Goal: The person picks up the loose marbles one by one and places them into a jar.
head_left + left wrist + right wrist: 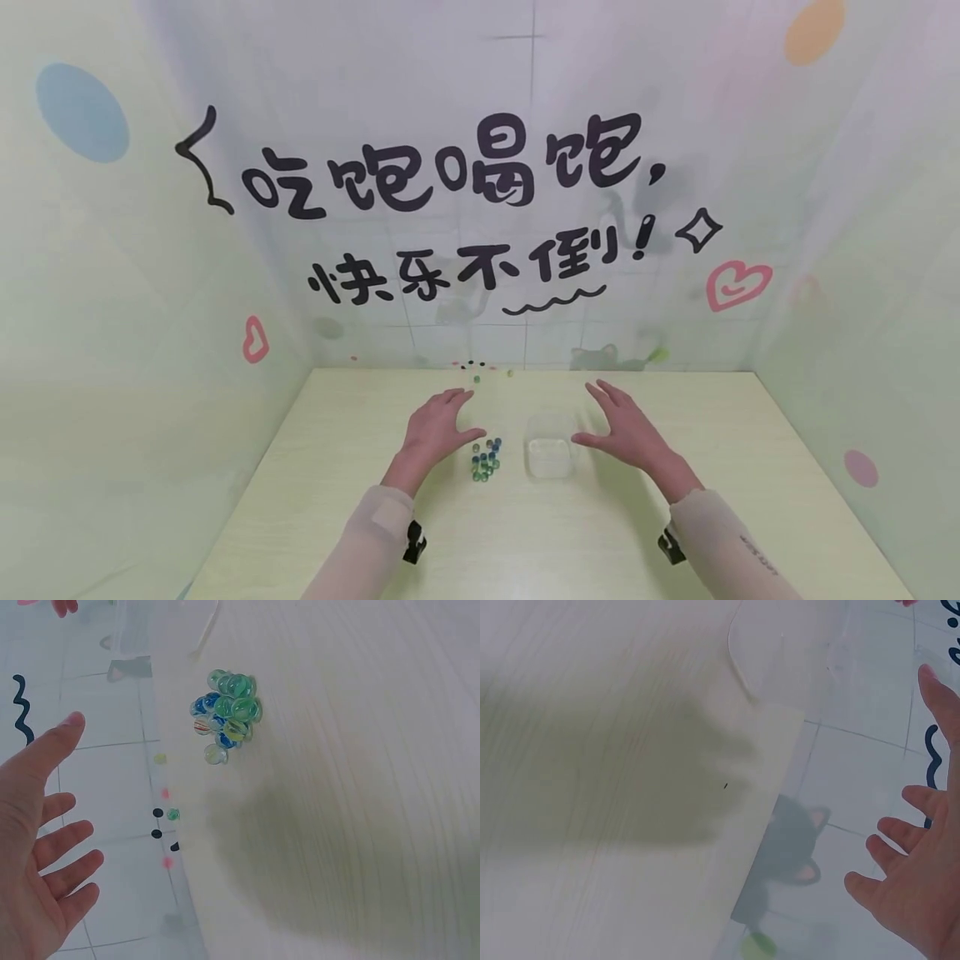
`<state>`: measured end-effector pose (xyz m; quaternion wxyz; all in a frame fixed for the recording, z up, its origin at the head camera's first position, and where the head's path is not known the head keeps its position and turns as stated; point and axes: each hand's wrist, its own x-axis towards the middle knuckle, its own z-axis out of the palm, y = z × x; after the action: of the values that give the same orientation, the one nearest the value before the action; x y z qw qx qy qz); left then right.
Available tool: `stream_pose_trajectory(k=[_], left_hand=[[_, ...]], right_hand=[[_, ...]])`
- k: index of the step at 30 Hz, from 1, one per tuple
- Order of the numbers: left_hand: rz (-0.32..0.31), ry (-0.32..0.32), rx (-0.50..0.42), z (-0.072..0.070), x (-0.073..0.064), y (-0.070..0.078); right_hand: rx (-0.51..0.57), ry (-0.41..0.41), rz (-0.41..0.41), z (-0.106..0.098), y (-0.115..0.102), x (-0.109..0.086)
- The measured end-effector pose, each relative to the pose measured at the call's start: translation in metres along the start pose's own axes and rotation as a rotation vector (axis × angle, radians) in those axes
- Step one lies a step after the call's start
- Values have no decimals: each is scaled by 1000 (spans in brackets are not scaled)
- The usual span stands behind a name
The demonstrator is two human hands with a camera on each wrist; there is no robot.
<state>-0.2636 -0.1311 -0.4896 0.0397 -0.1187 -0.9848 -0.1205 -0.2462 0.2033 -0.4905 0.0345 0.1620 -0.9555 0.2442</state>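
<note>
With clustered marbles (223, 708) lying near the box (551, 460) on the table (570, 542), the left hand (435, 430) and right hand (632, 433) are hovering empty, fingers loosely spread, seemingly at the ready, any grasp calling for lowering first.

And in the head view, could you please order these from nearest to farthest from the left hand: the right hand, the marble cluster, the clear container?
1. Marble cluster: just right of the left hand, on the table.
2. Clear container: right of the marbles.
3. Right hand: at the container's far side.
</note>
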Motion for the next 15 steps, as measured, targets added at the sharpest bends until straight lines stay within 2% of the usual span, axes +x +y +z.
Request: stream_pose_trajectory(k=[15], left_hand=[[-1, 1, -23, 9, -9, 0]], right_hand=[[61, -32, 7, 13, -5, -7]])
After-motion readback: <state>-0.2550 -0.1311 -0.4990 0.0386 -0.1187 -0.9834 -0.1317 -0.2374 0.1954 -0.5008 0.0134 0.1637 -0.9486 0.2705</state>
